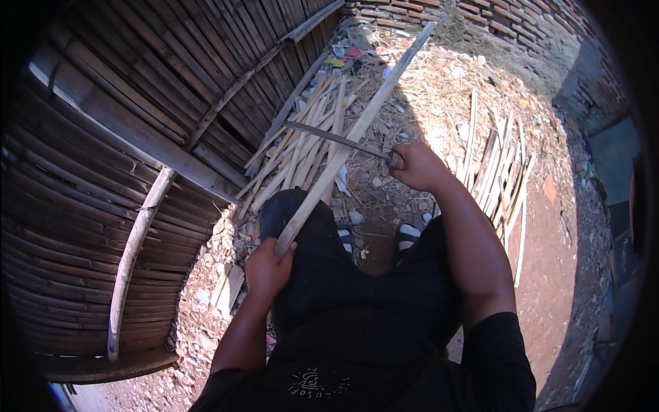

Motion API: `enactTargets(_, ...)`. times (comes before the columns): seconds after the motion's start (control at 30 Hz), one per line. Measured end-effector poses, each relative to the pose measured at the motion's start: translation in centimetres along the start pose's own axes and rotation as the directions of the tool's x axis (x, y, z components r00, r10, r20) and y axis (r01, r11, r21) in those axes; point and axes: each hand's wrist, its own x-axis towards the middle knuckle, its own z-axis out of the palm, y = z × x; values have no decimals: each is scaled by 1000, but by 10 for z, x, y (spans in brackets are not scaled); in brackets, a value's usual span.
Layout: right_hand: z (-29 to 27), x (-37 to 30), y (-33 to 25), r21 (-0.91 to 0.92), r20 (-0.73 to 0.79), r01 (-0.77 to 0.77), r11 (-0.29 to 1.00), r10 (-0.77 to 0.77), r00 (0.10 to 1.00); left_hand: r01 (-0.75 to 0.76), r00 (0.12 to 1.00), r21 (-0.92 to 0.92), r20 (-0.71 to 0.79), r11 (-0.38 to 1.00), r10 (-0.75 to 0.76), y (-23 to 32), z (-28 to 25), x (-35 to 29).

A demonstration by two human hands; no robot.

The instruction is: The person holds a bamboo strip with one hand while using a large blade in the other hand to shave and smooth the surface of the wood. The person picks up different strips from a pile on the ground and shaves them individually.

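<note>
With fingers clamped, the left hand [268, 269] grips 1 pale strip [371, 115] over the left knee [278, 206] and the right hand [417, 167] a knife [369, 149], whose blade could skid kneeward if the strip twists.

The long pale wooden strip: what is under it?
Under the strip, the dark-trousered left leg and heaped thin tan wooden slats show partly; the covered parts are hidden.

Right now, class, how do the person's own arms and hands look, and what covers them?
The left hand and right hand wear no gloves, and no watch or bracelet shows. Both forearms are uncovered; black short sleeves cover the upper arms.
</note>
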Motion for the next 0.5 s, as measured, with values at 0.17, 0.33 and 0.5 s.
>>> enactTargets(0.17, 20, -2, -46, -91, 244, 244, 965, -216, 945, 1, 1000, 15, -6, 1000, -1, -4, 1, 0)
enactTargets(0.33, 17, -3, -63, -130, 271, 282, 950, -240, 932, 16, 1000, 32, 12, 999, -16, -4, 0, 0)
enactTargets(0.5, 6, 5, -14, -51, 53, 41, 998, -38, 998, -15, 1000, 30, -14, 999, 16, -1, 1, -1)
